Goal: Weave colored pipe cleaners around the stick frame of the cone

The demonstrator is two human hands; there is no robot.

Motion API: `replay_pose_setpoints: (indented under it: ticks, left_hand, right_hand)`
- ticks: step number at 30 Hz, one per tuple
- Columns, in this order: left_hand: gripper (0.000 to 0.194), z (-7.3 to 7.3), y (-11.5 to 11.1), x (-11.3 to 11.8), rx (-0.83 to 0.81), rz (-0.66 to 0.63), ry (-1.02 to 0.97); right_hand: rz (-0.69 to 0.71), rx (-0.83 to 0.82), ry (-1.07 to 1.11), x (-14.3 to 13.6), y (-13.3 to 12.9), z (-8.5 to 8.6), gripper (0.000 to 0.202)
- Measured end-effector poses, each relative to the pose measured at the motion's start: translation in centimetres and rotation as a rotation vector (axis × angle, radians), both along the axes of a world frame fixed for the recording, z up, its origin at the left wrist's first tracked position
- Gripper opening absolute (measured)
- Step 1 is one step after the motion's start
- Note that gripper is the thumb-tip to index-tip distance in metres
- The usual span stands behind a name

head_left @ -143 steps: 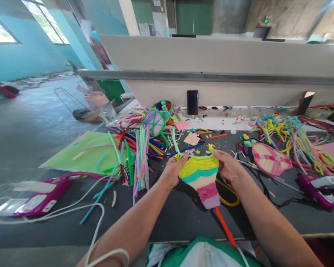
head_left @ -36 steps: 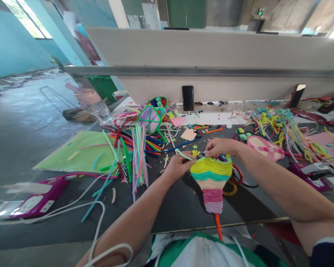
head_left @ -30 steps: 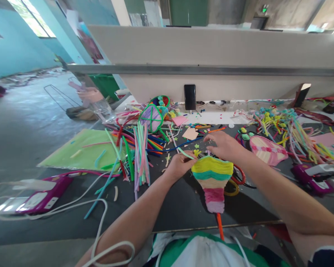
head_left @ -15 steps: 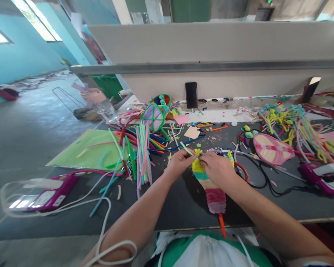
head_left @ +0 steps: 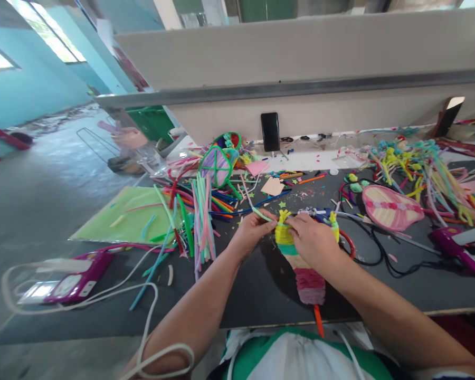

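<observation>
A striped craft piece (head_left: 309,279) of yellow, teal, cream, dark pink and mauve fuzzy bands lies in front of me, an orange stem (head_left: 319,321) poking from its near end. My left hand (head_left: 250,233) is closed at its upper left corner, pinching a light green pipe cleaner (head_left: 262,215). Bent over the yellow top, my right hand (head_left: 314,240) grips the craft piece, its fingertips close to the left ones. A yellow tuft (head_left: 284,215) sticks up between the hands. Where the pipe cleaner meets the yellow edge is hidden by fingers.
Bundled pastel pipe cleaners (head_left: 203,221) and a green sheet (head_left: 121,214) lie left. A pink oval craft (head_left: 391,207), black cables and a purple device (head_left: 461,248) sit right. Another purple device (head_left: 77,277) with a white cable is at left. A phone (head_left: 270,132) leans behind.
The view has shifted slightly. The light green pipe cleaner's free end, which pointed up and left, now sits lower against my left fingers. My right hand keeps its grip at the yellow top.
</observation>
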State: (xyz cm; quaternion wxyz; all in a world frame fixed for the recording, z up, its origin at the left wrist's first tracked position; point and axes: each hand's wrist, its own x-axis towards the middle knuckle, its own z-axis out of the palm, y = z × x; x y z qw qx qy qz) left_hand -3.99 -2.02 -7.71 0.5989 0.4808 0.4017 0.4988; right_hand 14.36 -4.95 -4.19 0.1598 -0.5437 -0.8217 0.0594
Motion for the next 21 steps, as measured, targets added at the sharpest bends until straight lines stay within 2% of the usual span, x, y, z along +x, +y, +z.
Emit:
replay_pose_setpoints:
  ticks: [9, 21]
  left_hand:
    - [0.024, -0.09, -0.04, 0.18, -0.057, -0.024, -0.091]
    - [0.027, 0.0, -0.24, 0.57, -0.113, -0.045, -0.181]
  right_hand:
    - [0.009, -0.03, 0.018, -0.27, 0.14, -0.02, 0.024]
    - [0.001, -0.02, 0.053, -0.42, 0.5, -0.49, 0.03]
